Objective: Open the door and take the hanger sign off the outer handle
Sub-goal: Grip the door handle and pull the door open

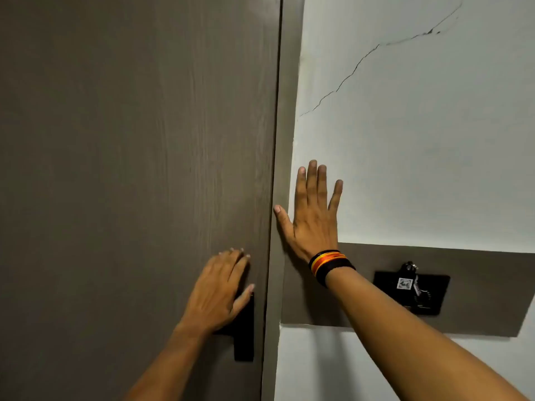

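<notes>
The left hand lies over the black handle of the shut door, fingers together and not yet closed on it, the right hand braces spread-fingered on the cracked white wall, and the sign, probably outside, is unseen.

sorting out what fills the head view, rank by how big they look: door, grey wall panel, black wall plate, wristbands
1. door, by far the largest.
2. grey wall panel.
3. black wall plate, partly hidden by the right forearm.
4. wristbands, smallest, though nearer the camera, so the gap to the plate is unsure.
</notes>
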A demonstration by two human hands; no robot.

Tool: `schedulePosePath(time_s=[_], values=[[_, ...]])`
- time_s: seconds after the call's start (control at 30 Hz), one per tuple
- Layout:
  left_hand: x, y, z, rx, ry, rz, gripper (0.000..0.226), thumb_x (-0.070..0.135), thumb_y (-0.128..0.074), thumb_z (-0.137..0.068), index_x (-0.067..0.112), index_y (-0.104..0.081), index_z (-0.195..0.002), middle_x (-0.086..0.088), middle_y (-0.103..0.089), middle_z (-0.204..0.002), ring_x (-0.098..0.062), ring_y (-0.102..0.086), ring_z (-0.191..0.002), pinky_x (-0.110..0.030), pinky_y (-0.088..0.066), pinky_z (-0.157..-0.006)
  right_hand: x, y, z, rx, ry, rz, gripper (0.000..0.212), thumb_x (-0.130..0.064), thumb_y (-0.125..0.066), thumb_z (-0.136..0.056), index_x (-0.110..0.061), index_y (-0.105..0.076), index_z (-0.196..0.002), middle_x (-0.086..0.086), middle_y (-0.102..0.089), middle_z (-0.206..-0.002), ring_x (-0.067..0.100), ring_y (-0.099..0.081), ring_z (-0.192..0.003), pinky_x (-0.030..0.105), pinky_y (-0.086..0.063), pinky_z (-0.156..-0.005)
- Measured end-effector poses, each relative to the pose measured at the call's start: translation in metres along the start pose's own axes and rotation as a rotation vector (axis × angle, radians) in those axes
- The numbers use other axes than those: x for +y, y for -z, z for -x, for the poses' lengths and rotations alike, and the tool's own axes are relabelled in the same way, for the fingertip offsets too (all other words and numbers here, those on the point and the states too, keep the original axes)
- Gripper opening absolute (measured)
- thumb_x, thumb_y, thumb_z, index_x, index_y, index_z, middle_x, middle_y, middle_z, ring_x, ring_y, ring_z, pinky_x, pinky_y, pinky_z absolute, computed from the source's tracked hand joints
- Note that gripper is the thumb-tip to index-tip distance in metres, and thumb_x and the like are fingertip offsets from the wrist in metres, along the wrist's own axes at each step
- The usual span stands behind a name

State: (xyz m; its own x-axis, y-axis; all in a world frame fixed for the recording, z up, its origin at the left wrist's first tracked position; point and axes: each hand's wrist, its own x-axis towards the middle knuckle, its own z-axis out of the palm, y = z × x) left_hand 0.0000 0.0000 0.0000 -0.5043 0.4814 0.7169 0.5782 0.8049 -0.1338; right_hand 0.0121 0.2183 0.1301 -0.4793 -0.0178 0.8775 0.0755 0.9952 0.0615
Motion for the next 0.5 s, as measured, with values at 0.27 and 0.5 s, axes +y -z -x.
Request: schedulePosePath(time_s=[0.27, 0.5], values=[[-0.004, -0.082, 0.065, -0.215, 0.146, 0.052, 0.071, 0.088, -0.041, -0.078, 0.022, -0.058, -0.058, 0.007, -0.050, -0.045, -0.010, -0.044, -0.039, -0.022, -0.032, -0.043, 0.002, -0.020, -0.003, 0.197, 0.043, 0.043, 0.095, -0.070, -0.031, -0.097, -0.005, -0.010, -0.162, 0.021, -0.010, -0.170, 0.037, -0.007, -0.158, 0.069, -0.007, -0.123], [0.023, -0.121, 0.082, -0.128, 0.572, 0.179, 0.068, 0.082, -0.051, -0.075, 0.024, -0.043, -0.041, 0.009, -0.028, -0.032, -0.009, -0.026, -0.029, -0.013, -0.018, -0.044, 0.002, -0.021, -0.003, 0.226, 0.035, 0.055, 0.092, -0.070, -0.032, -0.097, -0.004, -0.019, -0.160, 0.026, -0.019, -0.168, 0.042, -0.015, -0.156, 0.072, -0.011, -0.121]])
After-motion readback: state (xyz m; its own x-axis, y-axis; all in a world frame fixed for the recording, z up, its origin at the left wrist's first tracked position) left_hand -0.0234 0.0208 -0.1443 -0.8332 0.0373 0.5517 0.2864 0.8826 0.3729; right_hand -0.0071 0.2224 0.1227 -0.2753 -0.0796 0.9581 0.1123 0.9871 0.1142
